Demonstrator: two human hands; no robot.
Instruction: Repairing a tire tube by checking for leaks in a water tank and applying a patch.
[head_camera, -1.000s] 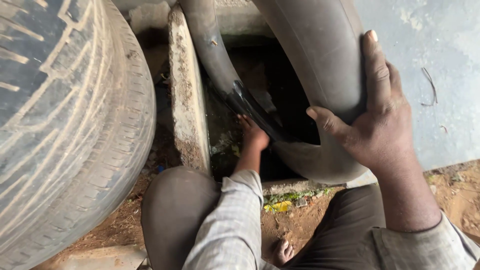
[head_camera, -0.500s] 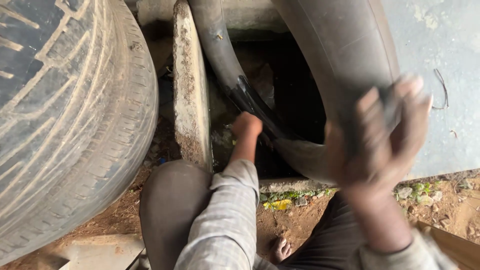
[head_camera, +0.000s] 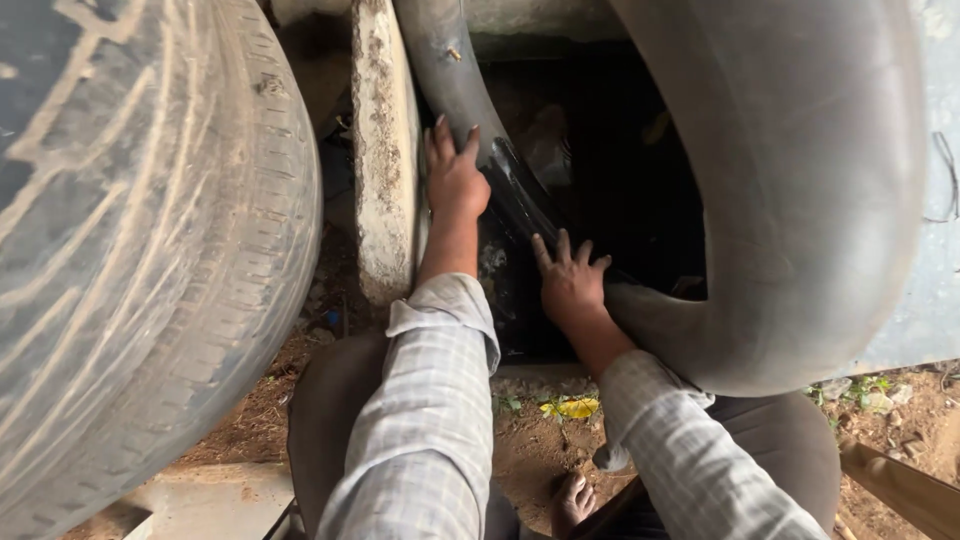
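Observation:
A big black rubber inner tube (head_camera: 800, 190) stands upright in a dark water trough (head_camera: 620, 200), its lower loop wet. My left hand (head_camera: 455, 180) rests on the tube's left limb near the top, fingers spread against the rubber. Lower down, my right hand (head_camera: 568, 280) presses flat on the wet inner curve of the tube, fingers apart. Neither hand is closed around the tube. Both arms wear checked grey sleeves.
A large worn truck tyre (head_camera: 140, 260) fills the left side. A rough concrete trough wall (head_camera: 385, 160) stands between tyre and tube. Below are my knees, a bare foot (head_camera: 570, 500), reddish dirt, a yellow scrap (head_camera: 570, 408) and a wooden plank (head_camera: 900, 490) at the right.
My right hand left the tube's outer right side and came down onto its inner lower curve. My left hand moved up from the trough to the tube's left limb.

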